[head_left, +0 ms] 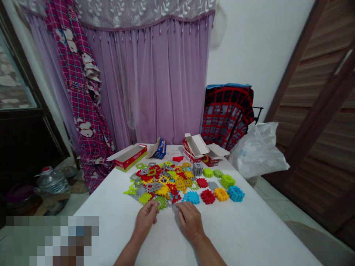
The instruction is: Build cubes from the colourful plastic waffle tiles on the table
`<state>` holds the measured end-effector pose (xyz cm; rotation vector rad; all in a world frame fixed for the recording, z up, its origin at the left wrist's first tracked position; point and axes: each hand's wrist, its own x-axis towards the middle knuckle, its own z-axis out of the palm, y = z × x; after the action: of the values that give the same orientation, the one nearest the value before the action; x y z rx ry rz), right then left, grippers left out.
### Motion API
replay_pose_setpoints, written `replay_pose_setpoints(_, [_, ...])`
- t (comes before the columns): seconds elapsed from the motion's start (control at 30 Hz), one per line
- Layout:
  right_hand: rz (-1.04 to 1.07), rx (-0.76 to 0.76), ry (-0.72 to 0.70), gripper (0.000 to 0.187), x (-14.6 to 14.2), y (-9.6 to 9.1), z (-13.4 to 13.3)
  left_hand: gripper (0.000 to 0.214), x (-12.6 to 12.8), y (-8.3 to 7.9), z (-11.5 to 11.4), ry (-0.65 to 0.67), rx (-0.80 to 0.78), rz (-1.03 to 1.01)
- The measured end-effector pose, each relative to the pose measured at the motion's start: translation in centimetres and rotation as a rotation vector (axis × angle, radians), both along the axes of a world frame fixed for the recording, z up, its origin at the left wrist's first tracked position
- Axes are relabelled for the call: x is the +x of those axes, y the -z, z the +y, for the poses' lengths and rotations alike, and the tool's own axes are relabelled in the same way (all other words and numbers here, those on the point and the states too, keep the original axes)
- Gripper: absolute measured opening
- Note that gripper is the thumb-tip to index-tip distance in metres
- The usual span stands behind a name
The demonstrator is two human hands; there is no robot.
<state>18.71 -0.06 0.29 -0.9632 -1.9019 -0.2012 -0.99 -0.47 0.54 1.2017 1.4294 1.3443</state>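
My left hand (146, 215) is closed in a pinch at the near edge of a heap of plastic gear-shaped pieces (155, 181). Right beside its fingertips lies a green gear piece (161, 203); whatever the fingers hold is too small to make out. My right hand (190, 220) is curled with its fingers pressed together, close to a small grey piece (172, 204). Its grip is hidden from view. Just beyond that hand sits a blue gear block (192, 197). The heap mixes red, yellow, green and grey pieces.
Sorted stacks stand to the right, among them a red stack (208, 196), a yellow stack (221, 194) and a blue stack (236, 193). A grey stack (197, 169) rises behind. Opened boxes (130, 158) line the back of the white table (249, 229). A plastic bag (257, 149) hangs by the right edge.
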Motion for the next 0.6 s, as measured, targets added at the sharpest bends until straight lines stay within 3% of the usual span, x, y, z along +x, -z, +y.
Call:
replay_pose_setpoints(0.07, [0.035,-0.005,0.005,0.026,0.1,0.1,0.1,0.049,-0.7,-0.1,0.3,-0.011,0.004,0.048])
replay_pose_setpoints(0.13, [0.063,-0.016,0.005,0.028,0.2,0.2,0.1,0.047,-2.3,-0.8,1.1,-0.034,0.039,0.224])
replay_pose_setpoints(0.2, [0.083,-0.030,0.000,0.029,0.3,0.3,0.2,0.044,-4.5,-2.1,2.6,-0.083,0.102,0.587])
replay_pose_setpoints(0.37, [0.088,-0.036,-0.029,0.027,0.5,0.3,0.2,0.027,-8.9,-5.6,7.8,-0.097,0.060,0.876])
replay_pose_setpoints(0.47, [0.084,-0.029,-0.038,0.027,0.6,0.3,0.1,0.032,-8.9,-6.3,10.2,-0.042,0.004,1.011])
replay_pose_setpoints(0.6, [0.079,-0.039,-0.032,0.026,0.7,0.2,0.0,0.027,-7.7,-6.5,11.6,0.024,-0.084,1.115])
